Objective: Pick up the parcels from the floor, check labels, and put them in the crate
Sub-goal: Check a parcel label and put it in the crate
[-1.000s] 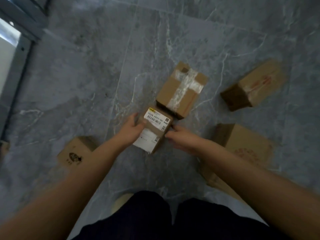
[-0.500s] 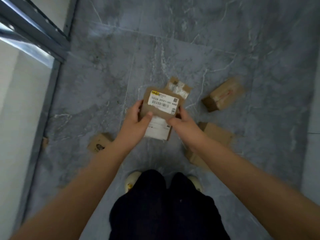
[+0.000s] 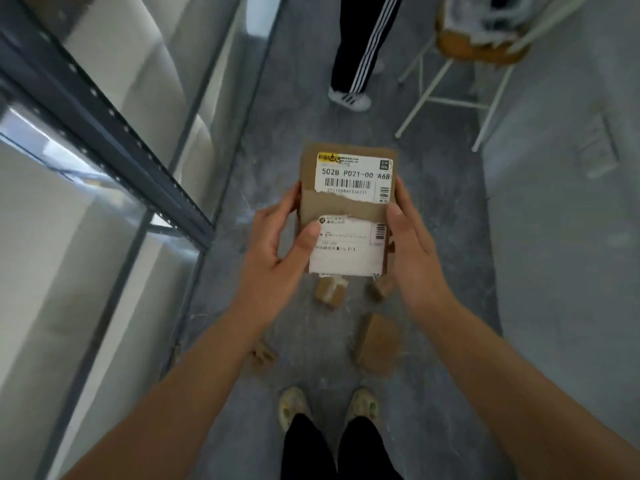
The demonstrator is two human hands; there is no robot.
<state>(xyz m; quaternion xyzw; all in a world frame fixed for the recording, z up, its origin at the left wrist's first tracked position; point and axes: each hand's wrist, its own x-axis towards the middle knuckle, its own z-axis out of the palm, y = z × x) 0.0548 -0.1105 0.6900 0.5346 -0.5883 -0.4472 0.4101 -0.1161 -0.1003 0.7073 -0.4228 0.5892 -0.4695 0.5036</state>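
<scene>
The parcel (image 3: 341, 206), a small stiff cardboard box held up well above the floor (image 3: 450, 358), looks light enough for fingertip pressure alone, and its flat side edges seem the soundest place to hold it, since that keeps the print readable. The left hand (image 3: 277, 251) grips the left edge with its thumb across the lower label (image 3: 349, 258). The right hand (image 3: 412, 247) clasps the right edge, its fingers hidden behind and probably curled round the back.
</scene>
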